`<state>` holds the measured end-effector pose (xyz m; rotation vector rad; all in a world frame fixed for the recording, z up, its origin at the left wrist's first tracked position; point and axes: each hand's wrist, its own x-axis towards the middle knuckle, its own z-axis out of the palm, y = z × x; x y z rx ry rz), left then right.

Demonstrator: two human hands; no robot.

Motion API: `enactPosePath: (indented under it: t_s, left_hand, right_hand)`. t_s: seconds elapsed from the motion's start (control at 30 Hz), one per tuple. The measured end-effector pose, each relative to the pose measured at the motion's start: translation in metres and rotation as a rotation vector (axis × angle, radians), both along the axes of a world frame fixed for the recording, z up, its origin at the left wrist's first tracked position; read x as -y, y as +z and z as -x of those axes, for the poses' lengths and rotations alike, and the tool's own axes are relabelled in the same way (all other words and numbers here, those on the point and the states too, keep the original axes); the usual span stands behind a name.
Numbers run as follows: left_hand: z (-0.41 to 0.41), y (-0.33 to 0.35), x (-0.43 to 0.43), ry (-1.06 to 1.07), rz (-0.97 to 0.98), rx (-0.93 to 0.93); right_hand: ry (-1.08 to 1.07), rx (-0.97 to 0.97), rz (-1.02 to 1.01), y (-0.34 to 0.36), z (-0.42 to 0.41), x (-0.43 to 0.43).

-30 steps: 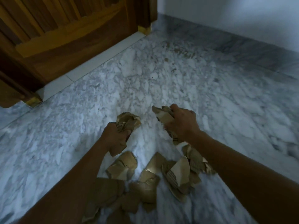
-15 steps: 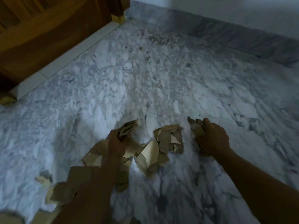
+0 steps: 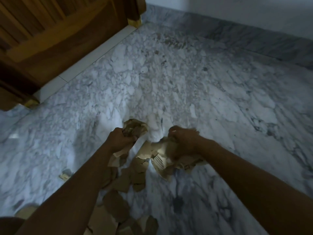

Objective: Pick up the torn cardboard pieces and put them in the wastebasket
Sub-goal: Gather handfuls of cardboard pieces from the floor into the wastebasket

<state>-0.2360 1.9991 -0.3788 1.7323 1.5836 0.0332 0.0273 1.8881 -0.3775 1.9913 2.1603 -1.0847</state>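
Veined marble floor (image 3: 169,73), ragged brown cardboard pieces (image 3: 139,174)

floor: grey-white marble (image 3: 169,78) | wooden door (image 3: 50,31) far left | pale wall (image 3: 237,9) | dim light

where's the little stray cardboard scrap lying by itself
Head view, lower left: the stray scrap lies on the marble floor just left of the left forearm, apart from the main pile.

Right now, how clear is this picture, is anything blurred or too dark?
Head view: dim, bluish light, darkest along the bottom edge. Head view: the right hand is smeared by motion, so its grip is unclear; the left hand is sharper, gripping cardboard pieces.
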Motion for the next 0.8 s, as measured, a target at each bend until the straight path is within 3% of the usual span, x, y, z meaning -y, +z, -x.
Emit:
enactPosePath:
  t_s: [0.1, 0.33, 0.43, 0.53, 0.6, 0.7, 0.8]
  left_hand:
    - [0.017, -0.003, 0.008, -0.044, 0.043, -0.010]
    - [0.022, -0.021, 0.026, -0.036, 0.097, -0.040]
    - [0.006, -0.029, 0.028, -0.113, 0.072, -0.071]
    - [-0.021, -0.035, 0.038, -0.167, 0.048, -0.060]
    - [-0.036, -0.042, 0.046, -0.189, -0.014, -0.100]
    - [-0.044, -0.048, 0.054, -0.215, -0.090, -0.160]
    - [-0.042, -0.050, 0.056, -0.198, -0.108, -0.166]
  right_hand:
    - [0.229, 0.225, 0.055, -0.036, 0.035, -0.003]
    - [0.158, 0.316, -0.108, -0.045, 0.043, 0.013]
    - [0.053, 0.170, -0.135, -0.028, 0.026, 0.024]
    - [-0.188, -0.062, -0.024, -0.001, -0.007, 0.032]
    - [-0.328, -0.090, 0.065, 0.013, -0.036, 0.034]
    - [-0.494, 0.070, 0.055, 0.009, -0.075, 0.041]
    - [-0.538, 0.373, -0.008, -0.024, -0.091, 0.069]
